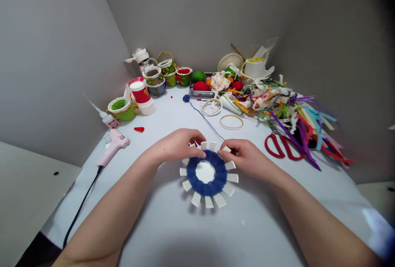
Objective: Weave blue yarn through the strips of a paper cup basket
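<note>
One blue-woven, white-tabbed ring (pixel 221 176), over the counter (pixel 166 226) | left hand (pixel 180 143) pinches its upper-left rim, right hand (pixel 243 154) its upper-right, probably steadying both sides | blue yarn (pixel 202 115) runs to its ball (pixel 186 98), seemingly to feed freely

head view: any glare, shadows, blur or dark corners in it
Head view: a pale glare patch at the lower right of the table; head view: soft shadow at the table's near middle, black in the upper right corner; head view: the blue-and-white piece looks slightly soft, and fine detail in the scrap pile is hard to make out.
</note>
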The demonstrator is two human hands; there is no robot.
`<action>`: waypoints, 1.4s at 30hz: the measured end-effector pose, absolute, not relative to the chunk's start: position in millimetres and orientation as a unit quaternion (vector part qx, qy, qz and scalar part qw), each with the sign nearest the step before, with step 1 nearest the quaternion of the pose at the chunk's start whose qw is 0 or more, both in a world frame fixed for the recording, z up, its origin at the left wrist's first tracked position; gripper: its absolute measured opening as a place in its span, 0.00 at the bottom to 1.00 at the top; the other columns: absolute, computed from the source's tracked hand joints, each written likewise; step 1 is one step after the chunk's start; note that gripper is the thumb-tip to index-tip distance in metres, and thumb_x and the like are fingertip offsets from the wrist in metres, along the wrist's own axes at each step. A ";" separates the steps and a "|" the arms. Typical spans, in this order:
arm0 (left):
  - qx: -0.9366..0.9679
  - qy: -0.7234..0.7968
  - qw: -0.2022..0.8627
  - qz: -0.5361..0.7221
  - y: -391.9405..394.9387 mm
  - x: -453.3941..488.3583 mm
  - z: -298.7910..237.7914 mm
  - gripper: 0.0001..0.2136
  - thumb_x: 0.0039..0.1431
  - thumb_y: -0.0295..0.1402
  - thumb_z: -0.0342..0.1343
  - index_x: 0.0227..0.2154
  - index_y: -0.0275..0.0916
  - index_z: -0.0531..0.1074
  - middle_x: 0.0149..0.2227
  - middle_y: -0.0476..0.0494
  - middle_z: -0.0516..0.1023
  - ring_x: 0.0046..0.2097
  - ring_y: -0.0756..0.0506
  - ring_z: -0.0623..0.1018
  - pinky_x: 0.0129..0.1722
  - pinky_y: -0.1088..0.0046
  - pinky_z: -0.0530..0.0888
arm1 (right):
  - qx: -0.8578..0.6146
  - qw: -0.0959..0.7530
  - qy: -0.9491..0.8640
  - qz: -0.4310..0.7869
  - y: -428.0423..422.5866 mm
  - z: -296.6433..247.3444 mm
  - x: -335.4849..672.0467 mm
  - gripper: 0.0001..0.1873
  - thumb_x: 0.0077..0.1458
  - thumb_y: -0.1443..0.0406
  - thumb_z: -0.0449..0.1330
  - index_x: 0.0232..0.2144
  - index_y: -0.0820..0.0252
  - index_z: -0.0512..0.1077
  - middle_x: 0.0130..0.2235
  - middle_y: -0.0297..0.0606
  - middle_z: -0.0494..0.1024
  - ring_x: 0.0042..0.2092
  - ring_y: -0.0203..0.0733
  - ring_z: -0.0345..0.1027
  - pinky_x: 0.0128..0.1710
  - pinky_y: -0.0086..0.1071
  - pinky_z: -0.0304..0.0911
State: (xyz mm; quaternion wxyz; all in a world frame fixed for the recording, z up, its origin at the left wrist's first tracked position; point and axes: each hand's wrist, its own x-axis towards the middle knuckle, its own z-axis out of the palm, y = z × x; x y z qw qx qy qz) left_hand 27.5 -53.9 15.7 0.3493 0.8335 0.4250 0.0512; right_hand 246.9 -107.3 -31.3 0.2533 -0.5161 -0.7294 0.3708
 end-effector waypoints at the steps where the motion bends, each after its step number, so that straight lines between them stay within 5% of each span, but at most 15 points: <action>1: 0.837 0.416 0.352 0.051 -56.1 30.8 14.6 0.18 0.46 0.41 0.59 0.41 0.40 0.74 0.38 0.47 0.77 0.37 0.48 0.73 0.34 0.76 0.67 | -0.508 0.246 -0.741 0.363 -108.5 -29.5 246.5 0.13 0.56 0.62 0.52 0.24 0.61 0.70 0.24 0.31 0.70 0.28 0.34 0.60 0.26 0.26 0.53; 6: 0.841 0.402 0.361 0.038 -62.6 42.9 5.1 0.08 0.49 0.36 0.56 0.28 0.38 0.76 0.25 0.51 0.74 0.28 0.51 0.70 0.26 0.77 0.62 | -0.485 0.227 -0.776 0.333 -111.7 -23.5 243.7 0.12 0.57 0.62 0.53 0.26 0.61 0.71 0.26 0.33 0.71 0.28 0.34 0.61 0.28 0.27 0.54; 14: 0.836 0.458 0.297 0.059 -57.5 40.8 5.5 0.09 0.50 0.36 0.53 0.27 0.38 0.76 0.27 0.48 0.76 0.29 0.49 0.71 0.28 0.76 0.63 | -0.530 0.249 -0.753 0.299 -103.0 -27.5 260.7 0.16 0.58 0.54 0.53 0.39 0.58 0.72 0.27 0.33 0.73 0.27 0.35 0.62 0.27 0.28 0.57; 24: 0.834 0.503 0.224 0.040 -54.6 33.9 11.2 0.08 0.49 0.35 0.52 0.25 0.38 0.75 0.29 0.46 0.77 0.30 0.47 0.72 0.29 0.73 0.64 | -0.500 0.347 -0.777 0.163 -108.5 -19.5 260.1 0.09 0.59 0.61 0.55 0.31 0.58 0.72 0.30 0.38 0.73 0.33 0.39 0.65 0.31 0.32 0.59; 34: 0.817 0.528 0.224 0.054 -49.5 32.9 3.4 0.08 0.49 0.35 0.52 0.25 0.38 0.75 0.29 0.44 0.78 0.31 0.47 0.73 0.30 0.73 0.64 | -0.397 0.303 -0.853 0.151 -113.7 -16.5 251.8 0.11 0.61 0.63 0.51 0.32 0.59 0.72 0.29 0.40 0.73 0.34 0.41 0.62 0.36 0.36 0.57; 42: 0.792 0.550 0.256 0.074 -38.7 25.6 -0.1 0.10 0.48 0.38 0.53 0.26 0.37 0.74 0.25 0.48 0.76 0.28 0.49 0.71 0.27 0.74 0.64 | -0.470 0.287 -0.821 0.150 -100.7 -31.1 256.1 0.20 0.64 0.61 0.44 0.24 0.60 0.68 0.25 0.38 0.69 0.32 0.40 0.60 0.35 0.35 0.55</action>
